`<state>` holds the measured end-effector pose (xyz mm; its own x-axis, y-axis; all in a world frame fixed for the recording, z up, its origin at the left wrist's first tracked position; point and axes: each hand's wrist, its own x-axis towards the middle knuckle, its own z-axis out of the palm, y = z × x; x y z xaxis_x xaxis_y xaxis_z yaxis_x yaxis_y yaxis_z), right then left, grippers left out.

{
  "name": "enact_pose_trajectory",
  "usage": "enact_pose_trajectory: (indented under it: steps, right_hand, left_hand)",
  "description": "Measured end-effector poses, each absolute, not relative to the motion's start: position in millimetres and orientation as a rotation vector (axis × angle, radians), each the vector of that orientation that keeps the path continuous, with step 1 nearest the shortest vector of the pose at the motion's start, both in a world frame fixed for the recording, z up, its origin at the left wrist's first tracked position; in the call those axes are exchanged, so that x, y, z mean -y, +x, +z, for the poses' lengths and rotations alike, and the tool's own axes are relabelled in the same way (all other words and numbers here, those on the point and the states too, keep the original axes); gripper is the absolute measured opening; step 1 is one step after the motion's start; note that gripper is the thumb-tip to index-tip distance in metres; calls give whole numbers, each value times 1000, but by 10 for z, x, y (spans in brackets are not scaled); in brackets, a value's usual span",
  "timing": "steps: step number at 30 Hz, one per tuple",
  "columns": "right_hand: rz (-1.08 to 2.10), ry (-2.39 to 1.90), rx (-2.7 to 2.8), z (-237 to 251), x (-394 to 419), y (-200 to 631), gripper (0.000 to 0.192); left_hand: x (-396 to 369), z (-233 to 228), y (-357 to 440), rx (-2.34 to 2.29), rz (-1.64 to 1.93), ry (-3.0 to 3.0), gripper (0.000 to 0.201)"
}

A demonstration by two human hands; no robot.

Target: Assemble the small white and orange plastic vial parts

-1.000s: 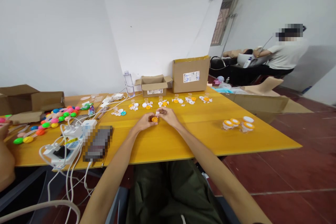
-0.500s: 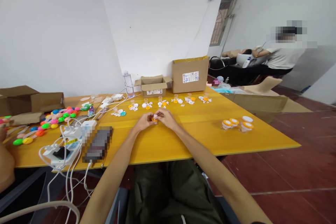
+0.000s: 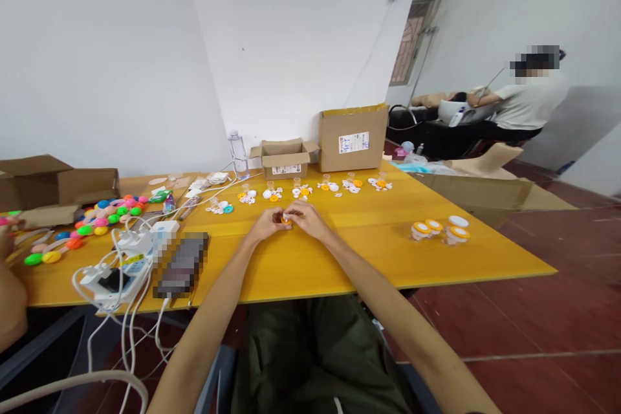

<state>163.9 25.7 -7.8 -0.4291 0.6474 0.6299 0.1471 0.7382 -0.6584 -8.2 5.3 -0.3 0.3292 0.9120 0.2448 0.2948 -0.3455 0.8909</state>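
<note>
Over the yellow tabletop [image 3: 369,252], the left hand [image 3: 266,225] and right hand [image 3: 305,220] together pinch a small orange cap [image 3: 286,221]; it looks light, rigid, slippery, best gripped by its rim.

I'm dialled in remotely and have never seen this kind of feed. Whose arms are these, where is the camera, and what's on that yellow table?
There is no machine here: the arms belong to a person wearing a camera on the head, looking forward and down. The left hand and right hand meet over the yellow table, pinching a small orange piece between them. Behind them runs a row of small orange and white parts. To the right stand capped little cups; to the left, coloured round pieces and a charger with white cables. Cardboard boxes stand at the back. Another person works at a separate table, far right.
</note>
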Motion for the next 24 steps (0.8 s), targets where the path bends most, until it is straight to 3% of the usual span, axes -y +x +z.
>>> enact_pose_trajectory:
  steps: [24]
  right_hand:
    - [653,-614,1951,-96,-263,1615,12]
  left_hand:
    - [-80,-15,-95,-1048,1021,1846,32]
